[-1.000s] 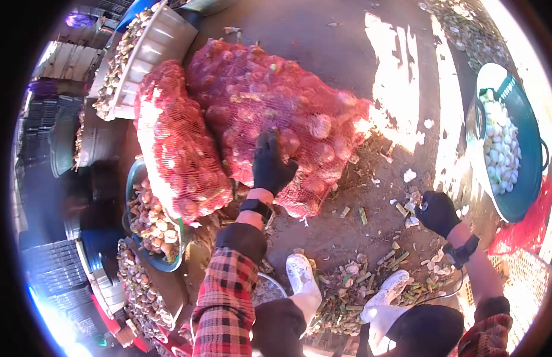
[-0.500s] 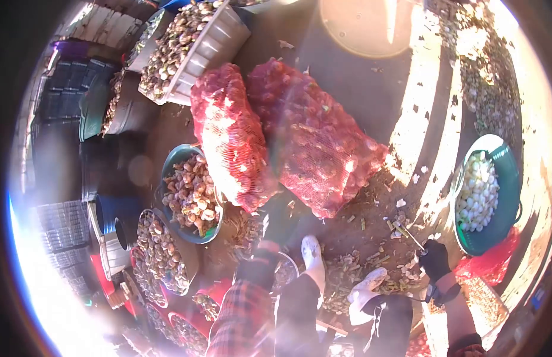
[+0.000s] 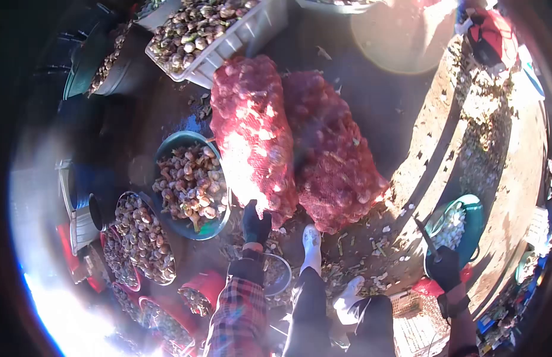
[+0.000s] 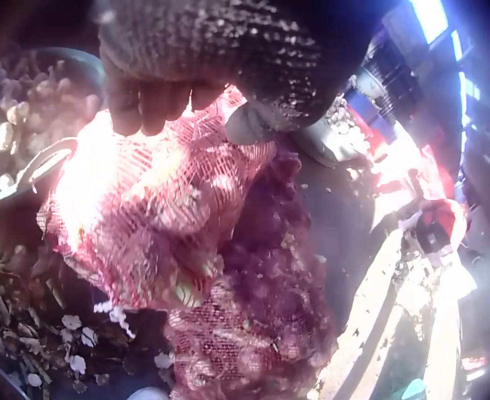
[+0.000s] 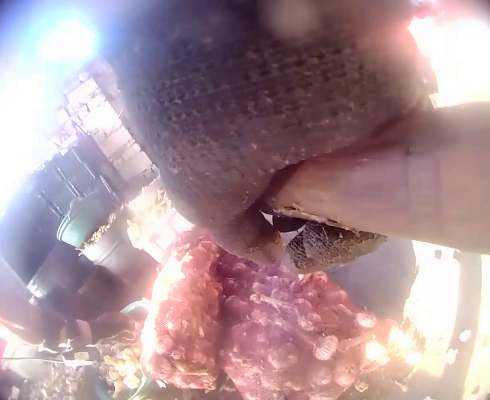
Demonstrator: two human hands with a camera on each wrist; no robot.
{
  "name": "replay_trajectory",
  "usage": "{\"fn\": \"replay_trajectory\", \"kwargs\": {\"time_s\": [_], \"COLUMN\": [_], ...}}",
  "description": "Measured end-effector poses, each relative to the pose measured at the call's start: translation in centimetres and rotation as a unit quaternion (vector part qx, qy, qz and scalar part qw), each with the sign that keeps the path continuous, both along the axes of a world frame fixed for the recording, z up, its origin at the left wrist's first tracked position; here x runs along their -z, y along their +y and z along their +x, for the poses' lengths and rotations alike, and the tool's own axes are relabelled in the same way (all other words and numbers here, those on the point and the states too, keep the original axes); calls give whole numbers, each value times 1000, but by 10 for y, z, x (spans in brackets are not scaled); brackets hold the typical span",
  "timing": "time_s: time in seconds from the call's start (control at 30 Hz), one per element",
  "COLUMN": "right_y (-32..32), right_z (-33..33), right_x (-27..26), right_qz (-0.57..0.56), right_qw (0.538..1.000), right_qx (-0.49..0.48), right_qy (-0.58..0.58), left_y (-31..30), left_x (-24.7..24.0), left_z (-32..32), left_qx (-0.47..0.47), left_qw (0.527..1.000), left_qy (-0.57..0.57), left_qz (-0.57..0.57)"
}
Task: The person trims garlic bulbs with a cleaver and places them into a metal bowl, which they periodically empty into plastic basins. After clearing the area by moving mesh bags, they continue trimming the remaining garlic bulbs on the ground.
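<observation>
Two full red mesh bags lie side by side on the ground: a left mesh bag (image 3: 252, 134) and a right mesh bag (image 3: 338, 154). My black-gloved left hand (image 3: 256, 226) grips the near end of the left bag. In the left wrist view that hand (image 4: 220, 67) has its fingers curled over the mesh (image 4: 153, 208), and the glove hides part of the hold. Off to the right, away from both bags, my gloved right hand (image 3: 445, 269) holds a narrow blade-like tool (image 3: 426, 237) pointing up. The right wrist view shows this hand (image 5: 261, 117) curled round a smooth, pale piece (image 5: 411, 179).
A teal tub of bulbs (image 3: 163, 149) stands left of the bags, with a grey crate of bulbs (image 3: 237, 38) behind. A green basket of white bulbs (image 3: 473, 223) is near my right hand. Trimmings (image 3: 341, 262) litter the ground by my boots.
My left hand has gone from the top of the right bag to the near end of the left bag. The head view has shifted; the right hand's tool now points more upright.
</observation>
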State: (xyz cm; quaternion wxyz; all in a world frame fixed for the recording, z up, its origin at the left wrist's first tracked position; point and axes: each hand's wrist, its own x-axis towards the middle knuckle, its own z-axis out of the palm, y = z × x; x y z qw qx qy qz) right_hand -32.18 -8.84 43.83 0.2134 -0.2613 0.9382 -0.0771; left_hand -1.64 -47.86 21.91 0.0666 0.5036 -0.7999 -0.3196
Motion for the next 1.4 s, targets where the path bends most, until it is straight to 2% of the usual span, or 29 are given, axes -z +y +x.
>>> {"fn": "replay_trajectory", "kwargs": {"time_s": [0.1, 0.17, 0.3, 0.37, 0.43, 0.5, 0.57, 0.63, 0.67, 0.7, 0.73, 0.8, 0.87, 0.9, 0.97, 1.0, 1.03, 1.07, 1.1, 1.17, 1.2, 1.27, 1.3, 1.33, 1.37, 1.4], "right_y": [-34, -60, -98, -118, -133, -140, -146, -164, -182, -193, -149, -193, -228, -257, -245, -254, -288, -290, -292, -305, -315, -328, -340, -345, -341, -343], "right_z": [-9, -17, -47, -67, -94, -133, -174, -225, -253, -280, -315, -356, -397, -412, -453, -469, -470, -481, -491, -497, -499, -503, -500, -503, -508, -510], "right_x": [-34, -49, -58, -59, -53, -41, -10, 22, 34, 46, 95, 90, 89, 79, 96, 91, 75, 76, 77, 71, 64, 54, 44, 39, 38, 31], "right_qz": [-13, -36, -60, -72, -80, -22, -35, -54, -109, -41, -80, -18, -4, -5, 40, 100, 111, 84, 57, 52, 67, 70, 77, 51, 45, 50], "right_qw": [999, 999, 997, 997, 996, 995, 993, 968, 981, 985, 982, 985, 982, 977, 977, 974, 971, 971, 970, 973, 969, 964, 958, 957, 949, 951], "right_qx": [-41, -18, -57, -33, -24, -92, -108, -217, -157, -153, -56, -95, -120, -170, -161, -155, -157, -178, -198, -179, -193, -218, -240, -242, -286, -276], "right_qy": [1, -15, 1, 1, -8, 5, 27, 113, -18, -64, -162, -143, -148, -129, -137, -131, -141, -136, -130, -133, -140, -138, -137, -151, -125, -134], "left_y": [-31, -50, -91, -113, -133, -156, -175, -197, -208, -210, -210, -218, -223, -221, -215, -209, -199, -192, -200, -175, -163, -134, -134, -137, -141, -130], "left_x": [-8, -15, -22, -26, -27, -24, 6, 23, 36, 44, 52, 26, 31, 27, 25, 33, 44, 46, 34, 49, 60, 64, 36, 7, -23, -27], "left_z": [-11, -25, -65, -93, -122, -153, -172, -193, -202, -209, -217, -251, -253, -257, -264, -259, -253, -256, -259, -256, -255, -262, -288, -309, -329, -332], "left_qx": [-3, -20, -23, -27, -30, -60, -63, -73, -78, -75, -80, -125, -161, -154, -188, -184, -178, -183, -179, -165, -285, -341, -366, -278, -183, -166], "left_qw": [1000, 999, 1000, 1000, 999, 995, 993, 983, 978, 970, 960, 953, 951, 949, 939, 947, 953, 946, 948, 957, 930, 911, 897, 931, 937, 962], "left_qy": [2, -9, 3, 1, -20, -75, -89, -167, -194, -230, -269, -272, -259, -267, -277, -261, -243, -267, -243, -219, -73, 30, 82, -63, -208, -175], "left_qz": [20, 28, -14, -12, -23, 29, -53, -6, 8, 33, 12, 43, 50, 58, 74, 42, 7, -12, 102, 95, 220, 232, 235, 226, 212, 129]}}
